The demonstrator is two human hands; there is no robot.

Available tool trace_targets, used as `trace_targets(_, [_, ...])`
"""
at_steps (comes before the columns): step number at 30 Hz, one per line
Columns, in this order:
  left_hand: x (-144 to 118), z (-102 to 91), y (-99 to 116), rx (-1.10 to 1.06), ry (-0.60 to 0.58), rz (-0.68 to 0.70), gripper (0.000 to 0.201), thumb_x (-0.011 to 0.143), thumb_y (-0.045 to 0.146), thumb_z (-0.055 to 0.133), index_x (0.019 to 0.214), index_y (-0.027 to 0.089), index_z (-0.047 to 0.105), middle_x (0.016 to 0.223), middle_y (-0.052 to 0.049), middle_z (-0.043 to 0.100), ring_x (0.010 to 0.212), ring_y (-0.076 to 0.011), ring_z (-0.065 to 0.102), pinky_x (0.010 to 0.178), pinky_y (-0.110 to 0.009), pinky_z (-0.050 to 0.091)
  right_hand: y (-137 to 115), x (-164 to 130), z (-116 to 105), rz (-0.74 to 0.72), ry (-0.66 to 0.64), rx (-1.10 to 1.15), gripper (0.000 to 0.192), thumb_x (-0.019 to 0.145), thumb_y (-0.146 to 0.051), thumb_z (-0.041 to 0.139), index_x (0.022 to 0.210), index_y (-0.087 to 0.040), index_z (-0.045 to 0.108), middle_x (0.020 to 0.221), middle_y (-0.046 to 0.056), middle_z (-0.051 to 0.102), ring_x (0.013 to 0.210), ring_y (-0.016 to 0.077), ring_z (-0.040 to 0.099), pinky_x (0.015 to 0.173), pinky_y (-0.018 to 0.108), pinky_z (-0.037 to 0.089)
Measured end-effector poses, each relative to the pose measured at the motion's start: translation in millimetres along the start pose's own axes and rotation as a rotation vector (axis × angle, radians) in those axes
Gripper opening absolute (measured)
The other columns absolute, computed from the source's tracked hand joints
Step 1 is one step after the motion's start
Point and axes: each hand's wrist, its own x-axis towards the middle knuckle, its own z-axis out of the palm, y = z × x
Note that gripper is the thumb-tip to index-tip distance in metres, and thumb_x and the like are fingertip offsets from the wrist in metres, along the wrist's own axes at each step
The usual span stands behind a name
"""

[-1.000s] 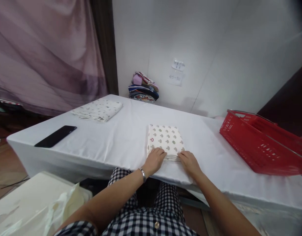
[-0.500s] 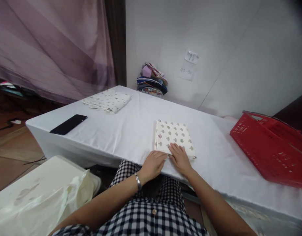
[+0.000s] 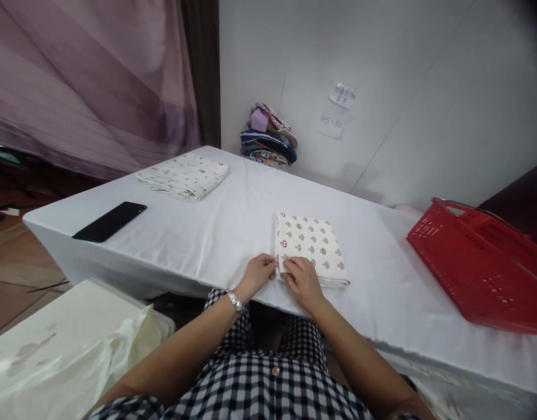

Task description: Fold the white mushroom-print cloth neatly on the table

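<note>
A folded cream cloth (image 3: 310, 236) printed with small mushrooms lies near the front edge of the white-covered table (image 3: 233, 233). At its near left corner, my left hand (image 3: 258, 275) pinches the cloth's edge between thumb and fingers. Just to the right, my right hand (image 3: 302, 281) grips the near edge, fingers bent over the top and the thumb tucked low; the fingertips are partly hidden. Farther left on the table rests another folded white cloth (image 3: 185, 176) with a small dark print, apart from both hands.
A black phone (image 3: 110, 221) lies at the table's left end. The red plastic basket (image 3: 483, 268) stands on the right. Against the wall is a stack of folded fabrics (image 3: 268, 140). Below the table at left sits a white box (image 3: 71, 326) with a plastic bag (image 3: 119, 350).
My left hand has moved left to the cloth's near left corner and now pinches there. My right hand has shifted left along the near edge, fingers more bent. The view has shifted slightly.
</note>
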Motion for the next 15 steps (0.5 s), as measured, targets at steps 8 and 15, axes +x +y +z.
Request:
trace_targets(8, [-2.4,1.9,4.8,-0.065,-0.037,-0.054,0.009,0.070,0.023,0.060,0.071,0.016,0.054,0.047,0.007,0.053,0.041,-0.0084,0.048,0.046,-0.021,0.037,-0.6,5.4,2.3,0.033,0.077,0.184,0.019,0.090,-0.022,0.047,0.094,-0.020,0.066,0.091,0.006,0.061,0.088,0.0194,0.053,0.079,0.034,0.043])
trace_targets(15, [-5.2,6.5,6.4,-0.041,-0.086,-0.057,0.011,0.072,0.026,0.055,0.067,0.016,0.055,0.050,0.006,0.050,0.042,-0.0078,0.047,0.046,-0.021,0.036,-2.2,2.5,2.4,0.100,0.156,0.354,0.019,0.090,-0.023,0.046,0.093,-0.021,0.065,0.091,0.006,0.061,0.089,0.0180,0.055,0.080,0.033,0.046])
